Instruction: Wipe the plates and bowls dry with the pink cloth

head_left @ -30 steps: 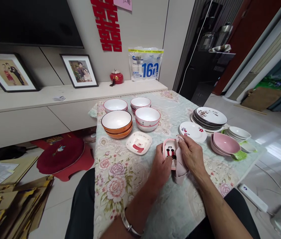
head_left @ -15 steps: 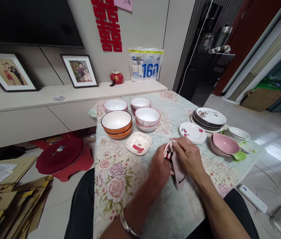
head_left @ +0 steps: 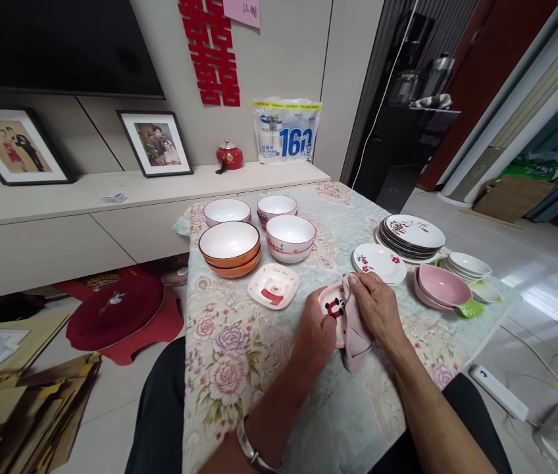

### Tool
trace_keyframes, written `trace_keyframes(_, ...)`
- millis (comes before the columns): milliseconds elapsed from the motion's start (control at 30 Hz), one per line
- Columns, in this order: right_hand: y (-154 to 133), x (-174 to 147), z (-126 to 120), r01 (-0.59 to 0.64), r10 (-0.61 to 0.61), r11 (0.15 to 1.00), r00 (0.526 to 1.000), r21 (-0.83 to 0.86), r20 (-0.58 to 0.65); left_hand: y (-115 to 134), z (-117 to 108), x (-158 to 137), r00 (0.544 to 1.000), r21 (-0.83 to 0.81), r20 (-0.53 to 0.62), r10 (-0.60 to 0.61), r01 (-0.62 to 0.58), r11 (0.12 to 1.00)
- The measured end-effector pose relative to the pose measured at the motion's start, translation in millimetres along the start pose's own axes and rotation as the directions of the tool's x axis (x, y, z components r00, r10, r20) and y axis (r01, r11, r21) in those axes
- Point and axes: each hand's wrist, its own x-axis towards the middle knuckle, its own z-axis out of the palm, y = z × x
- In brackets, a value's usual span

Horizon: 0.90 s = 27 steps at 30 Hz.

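My left hand (head_left: pixel 312 332) grips the left edge of a small pink-rimmed dish (head_left: pixel 331 299) with a red and black figure on it. A pale pink cloth (head_left: pixel 356 332) lies over the dish's right side, and my right hand (head_left: pixel 375 306) is closed on it, pressing it to the rim. The dish is tilted above the table, and its right part is hidden by the cloth and fingers. Left of my hands a square dish with a bear print (head_left: pixel 273 286) lies flat. Just beyond my right hand is a stack of small flowered plates (head_left: pixel 382 260).
Orange bowls (head_left: pixel 229 247) and white red-rimmed bowls (head_left: pixel 290 234) stand stacked at the back left of the flowered tablecloth (head_left: pixel 229 395). On the right are large plates (head_left: pixel 414 230), pink leaf-handled bowls (head_left: pixel 441 286) and small white bowls (head_left: pixel 469 263). A red stool (head_left: pixel 121 316) stands left of the table.
The pink-rimmed dish has turned to show more of its face. My right hand and the cloth have shifted slightly toward its right side. The view has moved a little.
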Motion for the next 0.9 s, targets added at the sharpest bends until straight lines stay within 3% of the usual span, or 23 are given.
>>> trace_keyframes(167, -8.6, -4.8, 3.2, 0.247, -0.246, 0.969, 0.966, -0.007, 0.077, 2.2, -3.3, 0.7, 0.998, 0.102, 0.038, 0.041, -0.044, 0.994)
trace_keyframes(233, -7.6, -4.8, 4.4, 0.223, -0.226, 0.974, 0.970, 0.046, 0.089, 4.1, -6.3, 2.6, 0.999, 0.118, -0.019, 0.031, -0.029, 0.993)
trace_keyframes(300, -3.7, -3.2, 4.6, 0.119, -0.124, 0.990, 0.990, 0.078, 0.061, 7.0, -9.1, 4.1, 0.993, 0.106, -0.114, 0.011, 0.001, 0.994)
trace_keyframes(433, 4.8, 0.0, 3.5, -0.012, 0.012, 1.000, 0.999, -0.012, 0.053, 13.5, -11.9, 4.2, 0.954, 0.005, -0.292, -0.062, 0.066, 0.998)
trace_keyframes(567, 4.7, -2.3, 5.1, 0.084, -0.043, 0.986, 0.965, -0.147, 0.259, 15.9, -12.5, 2.0, 0.930, -0.056, -0.364, -0.057, 0.039, 0.998)
trace_keyframes(633, 2.9, -3.4, 5.5, 0.135, -0.085, 0.982, 0.942, -0.135, 0.326, 15.6, -12.5, 1.6, 0.925, -0.066, -0.376, -0.051, 0.029, 0.997)
trace_keyframes(700, 1.9, -2.9, 3.8, 0.149, -0.131, 0.988, 0.949, -0.042, 0.286, 15.8, -12.5, 2.2, 0.922, -0.085, -0.385, -0.049, 0.017, 0.996)
trace_keyframes(767, 1.6, -1.2, 0.4, 0.110, -0.120, 0.990, 0.984, 0.084, 0.131, 16.7, -12.3, 3.3, 0.919, -0.116, -0.392, -0.050, 0.005, 0.993)
trace_keyframes(833, 0.8, 0.2, -3.0, 0.011, -0.005, 0.980, 1.000, 0.198, -0.030, 17.6, -11.6, 4.1, 0.919, -0.144, -0.390, -0.049, -0.008, 0.990)
trace_keyframes(900, -1.8, 0.2, -4.3, -0.098, 0.113, 0.939, 0.993, 0.330, -0.028, 17.7, -10.3, 4.1, 0.927, -0.165, -0.373, -0.041, -0.023, 0.986)
